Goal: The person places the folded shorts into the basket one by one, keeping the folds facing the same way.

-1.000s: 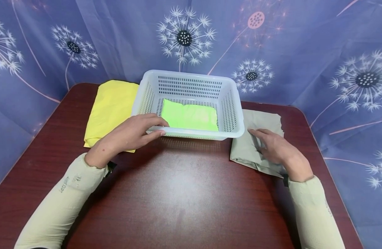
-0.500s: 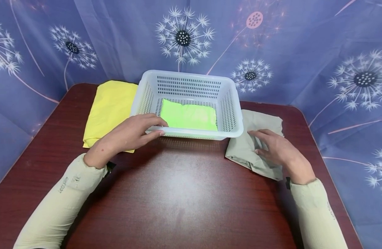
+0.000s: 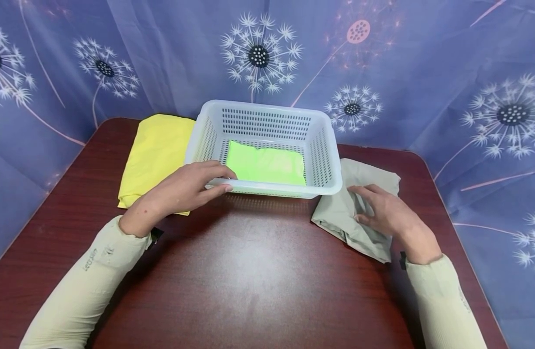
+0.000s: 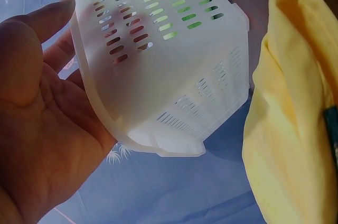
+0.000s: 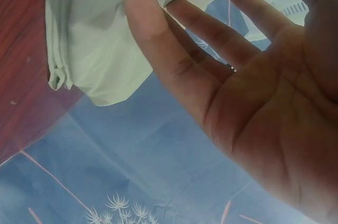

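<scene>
A white plastic basket [image 3: 267,107] with slotted walls stands at the back of the table, a folded bright green cloth [image 3: 265,165] lying in it. My left hand [image 3: 180,186] holds its near rim at the left, thumb outside and fingers inside; the left wrist view shows that hand [image 4: 47,108] at the basket wall [image 4: 132,86]. My right hand [image 3: 391,211] rests its fingertips on a folded grey cloth [image 3: 337,218] right of the basket. In the right wrist view, the fingers [image 5: 179,71] reach out fairly straight against the grey cloth [image 5: 100,39].
A folded yellow cloth [image 3: 156,155] lies left of the basket, partly behind my left forearm. The dark red-brown table [image 3: 250,271] extends toward me. A blue curtain [image 3: 176,53] with dandelion prints hangs close behind the table and along its sides.
Under my right fingertips the grey cloth has turned clockwise, its near edge swinging left and toward me. My right hand has shifted slightly toward me. The left hand and basket keep their places.
</scene>
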Demonstrator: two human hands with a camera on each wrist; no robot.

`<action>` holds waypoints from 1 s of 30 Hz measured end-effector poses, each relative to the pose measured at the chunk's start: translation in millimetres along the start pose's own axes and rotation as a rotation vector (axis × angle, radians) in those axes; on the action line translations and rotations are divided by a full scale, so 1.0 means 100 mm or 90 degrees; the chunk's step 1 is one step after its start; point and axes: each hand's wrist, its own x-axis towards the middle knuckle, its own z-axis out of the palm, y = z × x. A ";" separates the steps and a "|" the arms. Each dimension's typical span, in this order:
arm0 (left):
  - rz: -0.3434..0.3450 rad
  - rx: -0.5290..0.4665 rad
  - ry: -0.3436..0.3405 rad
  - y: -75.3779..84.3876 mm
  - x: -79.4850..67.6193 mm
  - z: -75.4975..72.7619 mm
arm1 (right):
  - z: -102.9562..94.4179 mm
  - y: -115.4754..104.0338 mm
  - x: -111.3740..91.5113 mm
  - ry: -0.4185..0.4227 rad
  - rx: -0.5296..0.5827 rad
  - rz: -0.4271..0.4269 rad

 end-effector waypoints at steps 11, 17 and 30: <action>0.000 -0.003 -0.004 0.01 0.00 0.00 | 0.00 -0.07 -0.03 -0.025 0.007 0.029; 0.005 0.002 0.001 0.00 0.01 0.01 | -0.01 -0.07 -0.03 -0.026 0.021 0.027; -0.001 0.004 -0.001 0.00 0.00 0.01 | 0.02 -0.08 0.00 -0.004 0.022 0.046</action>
